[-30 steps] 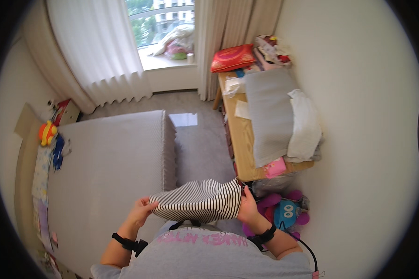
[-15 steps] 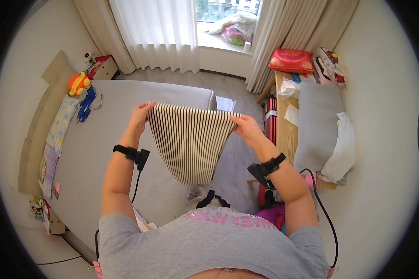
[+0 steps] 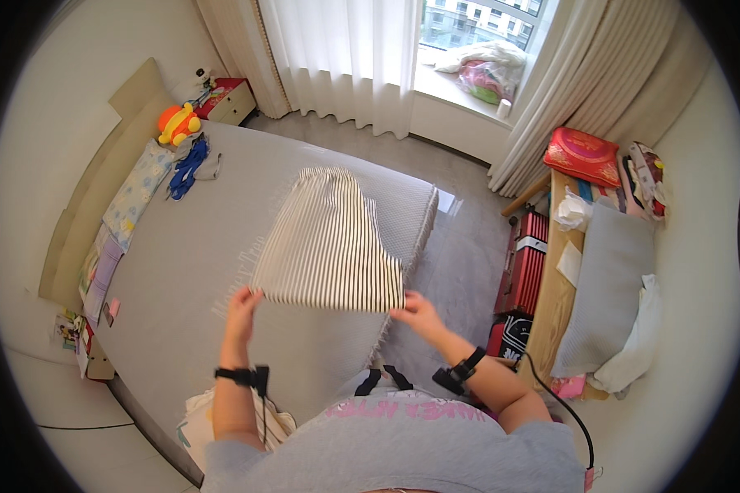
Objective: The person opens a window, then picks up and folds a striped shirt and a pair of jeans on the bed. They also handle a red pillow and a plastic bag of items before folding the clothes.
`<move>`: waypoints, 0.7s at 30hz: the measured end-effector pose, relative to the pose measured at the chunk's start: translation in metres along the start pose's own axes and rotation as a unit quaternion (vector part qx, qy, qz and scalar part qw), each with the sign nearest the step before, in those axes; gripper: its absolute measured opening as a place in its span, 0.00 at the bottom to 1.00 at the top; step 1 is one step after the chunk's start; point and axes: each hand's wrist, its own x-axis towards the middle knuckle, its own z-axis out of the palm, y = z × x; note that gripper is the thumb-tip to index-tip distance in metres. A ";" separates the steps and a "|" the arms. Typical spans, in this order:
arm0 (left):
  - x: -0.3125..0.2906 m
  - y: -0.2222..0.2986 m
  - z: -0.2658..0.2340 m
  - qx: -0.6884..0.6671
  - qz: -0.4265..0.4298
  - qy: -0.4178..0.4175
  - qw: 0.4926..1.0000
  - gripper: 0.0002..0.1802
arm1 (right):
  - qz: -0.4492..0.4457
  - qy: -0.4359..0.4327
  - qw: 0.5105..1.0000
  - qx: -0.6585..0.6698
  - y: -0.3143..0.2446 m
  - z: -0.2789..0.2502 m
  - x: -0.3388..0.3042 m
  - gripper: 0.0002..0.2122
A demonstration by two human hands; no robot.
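Note:
A cream-and-black striped garment (image 3: 325,246) is spread out over the grey bed (image 3: 181,255), its far end lying toward the middle of the mattress. My left hand (image 3: 240,314) pinches the near left corner of its straight edge. At the near right corner, my right hand (image 3: 421,315) grips the same edge, which is pulled taut between them. Whether the garment is a shirt or another piece, I cannot tell.
Folded pale cloth (image 3: 197,419) lies by my left elbow. Blue clothing (image 3: 189,168) and an orange plush toy (image 3: 178,125) are near the headboard. On the right stands a wooden bench (image 3: 555,304) with a grey mat, above a red suitcase (image 3: 522,267).
Both hands have come down and nearer to me, still holding the striped garment. It hung in the air before and now lies out across the bed. My view has turned somewhat left.

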 end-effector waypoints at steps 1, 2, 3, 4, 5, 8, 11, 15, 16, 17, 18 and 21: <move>-0.009 -0.032 -0.005 -0.012 -0.047 0.031 0.998 0.11 | 0.012 0.029 0.999 -0.044 0.039 0.015 -0.004 0.11; -0.019 -0.078 -0.027 0.009 -0.091 0.047 0.995 0.09 | 0.024 0.051 0.995 -0.085 0.073 0.031 -0.007 0.10; -0.028 -0.124 -0.047 0.028 -0.137 0.061 0.988 0.07 | 0.177 0.003 0.984 0.018 0.095 0.041 -0.007 0.10; -0.038 -0.153 -0.050 0.061 -0.205 0.096 0.972 0.06 | 0.327 -0.041 0.937 0.119 0.114 0.049 -0.008 0.10; -0.048 -0.178 -0.047 0.094 -0.273 0.130 0.949 0.05 | 0.373 -0.041 0.918 0.126 0.136 0.056 -0.012 0.10; -0.075 -0.236 -0.040 -0.057 -0.436 0.165 0.883 0.06 | 0.432 -0.085 0.898 0.013 0.176 0.066 -0.020 0.09; -0.092 -0.247 -0.034 -0.005 -0.523 0.082 0.848 0.08 | 0.393 -0.193 0.879 -0.188 0.187 0.054 -0.023 0.08; -0.095 -0.226 -0.038 0.057 -0.575 -0.016 0.816 0.11 | 0.547 -0.249 0.799 0.015 0.157 0.022 -0.008 0.07; -0.085 -0.219 -0.043 0.028 -0.574 -0.003 0.818 0.11 | 0.564 -0.243 0.787 0.052 0.152 0.016 0.004 0.07; -0.074 -0.213 -0.049 0.001 -0.573 0.009 0.819 0.10 | 0.581 -0.234 0.774 0.092 0.149 0.012 0.015 0.07; -0.057 -0.212 -0.058 -0.008 -0.538 0.007 0.843 0.10 | 0.553 -0.210 0.796 0.128 0.149 0.010 0.032 0.09; 0.006 -0.206 -0.075 -0.021 -0.424 0.060 0.903 0.09 | 0.478 -0.134 0.840 0.219 0.145 0.024 0.105 0.11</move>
